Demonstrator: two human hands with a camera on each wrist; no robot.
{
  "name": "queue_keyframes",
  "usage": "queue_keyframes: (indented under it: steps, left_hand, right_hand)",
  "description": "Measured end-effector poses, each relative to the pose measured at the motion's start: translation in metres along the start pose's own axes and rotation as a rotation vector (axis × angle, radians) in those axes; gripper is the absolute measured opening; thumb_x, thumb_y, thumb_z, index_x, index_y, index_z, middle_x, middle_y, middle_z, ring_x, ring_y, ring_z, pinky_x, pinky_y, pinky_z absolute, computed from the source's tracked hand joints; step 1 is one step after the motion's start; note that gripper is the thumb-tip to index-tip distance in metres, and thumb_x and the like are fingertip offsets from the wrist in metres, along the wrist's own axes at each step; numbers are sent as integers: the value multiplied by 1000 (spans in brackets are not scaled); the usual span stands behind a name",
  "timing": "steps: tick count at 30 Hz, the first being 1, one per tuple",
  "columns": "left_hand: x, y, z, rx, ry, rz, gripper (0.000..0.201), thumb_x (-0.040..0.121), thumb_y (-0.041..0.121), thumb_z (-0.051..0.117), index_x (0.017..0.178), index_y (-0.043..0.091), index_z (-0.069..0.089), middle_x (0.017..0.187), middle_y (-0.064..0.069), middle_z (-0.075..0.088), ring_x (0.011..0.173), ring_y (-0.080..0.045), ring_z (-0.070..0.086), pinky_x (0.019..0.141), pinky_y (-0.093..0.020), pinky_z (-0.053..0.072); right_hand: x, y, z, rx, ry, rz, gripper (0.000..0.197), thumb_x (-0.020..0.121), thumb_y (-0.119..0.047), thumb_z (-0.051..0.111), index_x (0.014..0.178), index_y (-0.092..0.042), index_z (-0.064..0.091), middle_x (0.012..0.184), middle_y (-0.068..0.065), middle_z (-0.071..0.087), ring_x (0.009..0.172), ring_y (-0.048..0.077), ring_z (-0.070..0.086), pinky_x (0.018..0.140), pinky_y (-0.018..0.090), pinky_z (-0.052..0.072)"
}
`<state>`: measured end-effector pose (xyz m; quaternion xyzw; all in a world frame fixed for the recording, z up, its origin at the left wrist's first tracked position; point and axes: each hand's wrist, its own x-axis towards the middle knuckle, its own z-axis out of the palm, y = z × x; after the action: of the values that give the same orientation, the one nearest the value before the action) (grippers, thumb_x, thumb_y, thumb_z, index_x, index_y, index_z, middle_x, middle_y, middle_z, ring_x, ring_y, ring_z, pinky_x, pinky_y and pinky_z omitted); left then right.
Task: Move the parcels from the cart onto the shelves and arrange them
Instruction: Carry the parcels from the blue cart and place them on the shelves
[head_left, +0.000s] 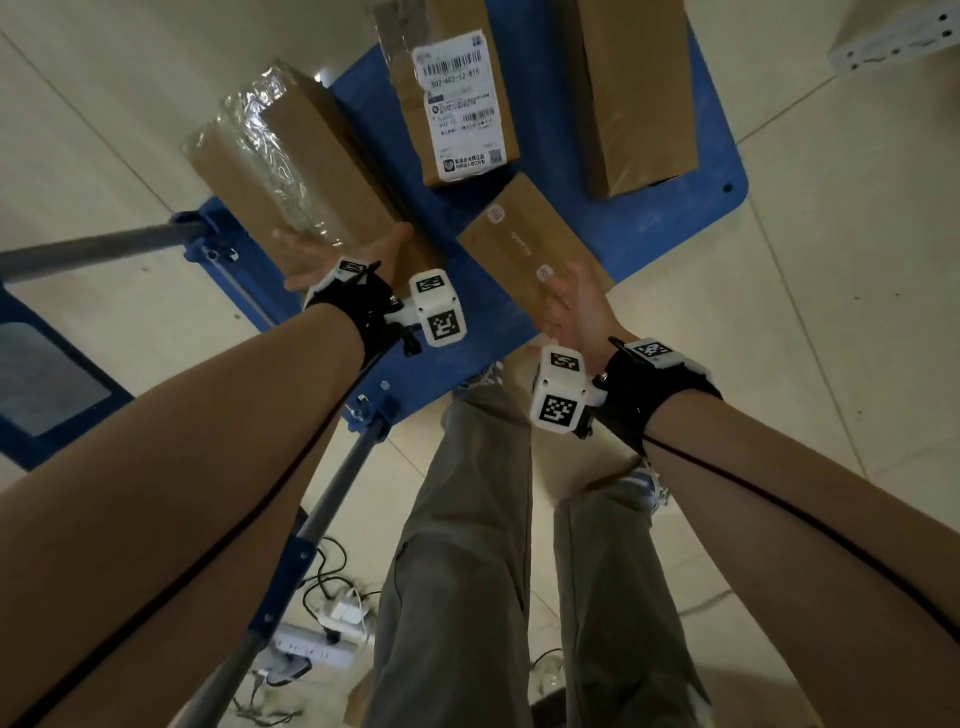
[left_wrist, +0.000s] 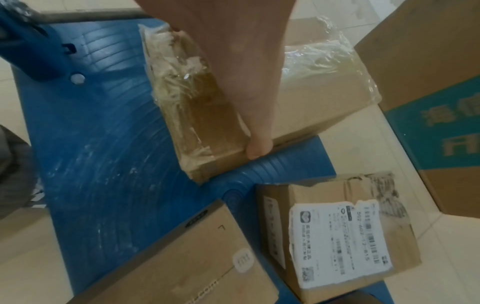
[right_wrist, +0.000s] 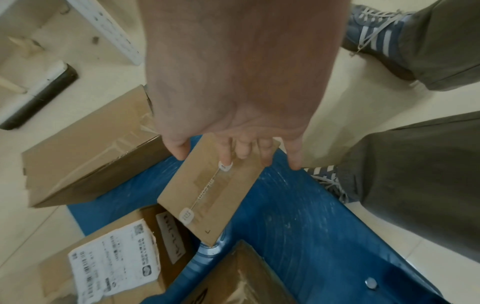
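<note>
Blue cart deck (head_left: 670, 218) on pale tile, four parcels on it. Left hand (head_left: 332, 249) is spread over the near end of the film-wrapped parcel (head_left: 291, 171) at the cart's handle-side edge, thumb hooked on its lower edge. Right hand (head_left: 571, 306) hovers fingers-splayed over the small flat parcel (head_left: 524, 244) beside it — not gripping. Risk: loose film is slick — a one-handed lift could slip, dropping the box onto the labelled parcel (head_left: 447, 88).
</note>
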<state>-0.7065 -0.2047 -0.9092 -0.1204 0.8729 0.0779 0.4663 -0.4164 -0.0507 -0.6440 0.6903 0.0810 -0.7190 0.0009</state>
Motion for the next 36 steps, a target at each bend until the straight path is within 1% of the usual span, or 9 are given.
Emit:
queue_keyframes:
  steps: [3,6,10,15,18,22,27,31,36]
  left_hand:
    - [-46,2,-22,100,139,27,125,5,95,61,125,67,39,125,-2,61,103,-40,64,81,-63,44]
    - [-204,34,-57,24,64,-20,143,3,92,63,134,69,11,122,2,58,89,-33,62,73,-52,48]
    - [-338,46,-87,-18,-3,-18,142,37,76,77,152,34,5,121,-1,49,91,-26,53,86,-43,47]
    - [-345,22,-105,-18,-85,-78,154,13,83,73,148,31,21,127,-2,53,104,-28,57,94,-47,45]
    - [-358,21,-120,-34,-319,-45,102,58,72,73,140,18,43,126,-4,61,95,-20,61,73,-31,48]
    - [-385,23,-127,-36,-523,50,27,98,40,50,103,16,60,76,1,69,66,-14,63,47,-16,50]
    - [-433,23,-124,97,-578,-20,38,96,51,45,98,14,54,51,0,66,44,-12,64,39,-13,46]
    - [-464,22,-109,233,-558,-98,51,92,62,43,87,11,52,41,-1,59,52,-17,57,50,-17,47]
    - [-460,-3,-87,207,-525,-464,102,41,81,74,116,16,53,106,-17,62,91,-35,61,74,-44,52]
  right_hand:
    - [-3,4,3,-74,12,27,41,104,-45,34,135,-21,49,136,-5,54,122,21,51,107,38,38]
    - [-11,6,12,-146,14,20,49,106,-42,34,150,-19,40,155,5,42,143,29,39,114,43,33]
    - [-34,12,34,-250,-94,92,54,104,-40,43,151,-15,38,159,4,34,144,25,37,106,40,37]
    - [-53,22,52,-447,-180,128,51,95,-37,62,139,-16,51,139,5,55,115,23,61,98,38,52]
    - [-70,24,51,-511,-216,110,13,96,-32,63,101,-20,62,105,0,67,94,18,64,99,36,50]
    - [-91,27,35,-507,-267,101,21,93,-36,68,104,-19,65,119,7,70,113,26,66,105,42,49]
    - [-111,33,5,-456,-312,155,40,91,-48,67,117,-18,64,117,6,71,114,26,66,106,44,49]
    - [-122,48,-31,-294,-219,205,61,78,-67,67,118,-21,62,123,9,66,114,30,64,100,46,50]
    - [-137,72,-89,-138,-200,203,26,98,-38,58,83,-17,60,55,-1,60,49,16,54,60,30,44]
